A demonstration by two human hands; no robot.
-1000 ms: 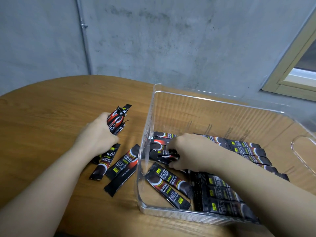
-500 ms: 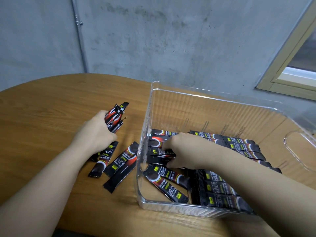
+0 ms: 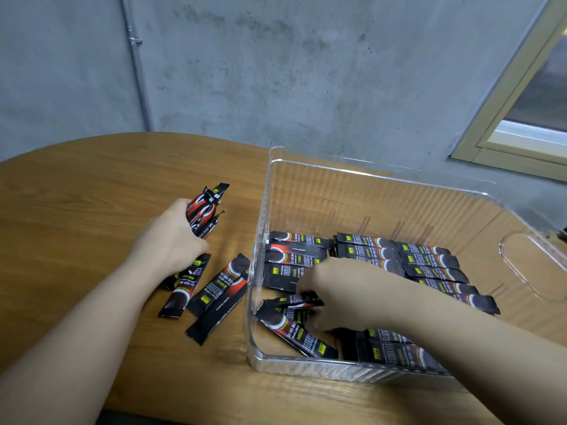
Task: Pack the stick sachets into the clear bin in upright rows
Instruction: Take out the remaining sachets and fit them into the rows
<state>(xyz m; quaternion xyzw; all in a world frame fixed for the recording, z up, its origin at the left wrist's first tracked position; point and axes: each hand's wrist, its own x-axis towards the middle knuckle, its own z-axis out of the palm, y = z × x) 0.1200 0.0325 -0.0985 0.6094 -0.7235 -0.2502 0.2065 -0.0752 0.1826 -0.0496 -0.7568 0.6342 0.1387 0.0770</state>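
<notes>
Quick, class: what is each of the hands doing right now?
Left hand: grips a bundle of stick sachets above the table.
Right hand: inside the clear bin, pinching one sachet.

A wooden counter (image 3: 76,194) with a rounded far edge stands against a grey concrete wall. On its right part sits a clear bin (image 3: 352,371). Just left of the bin, three black stick sachets (image 3: 214,289) lie flat on the wood, side by side and partly overlapping, all slanted.
</notes>
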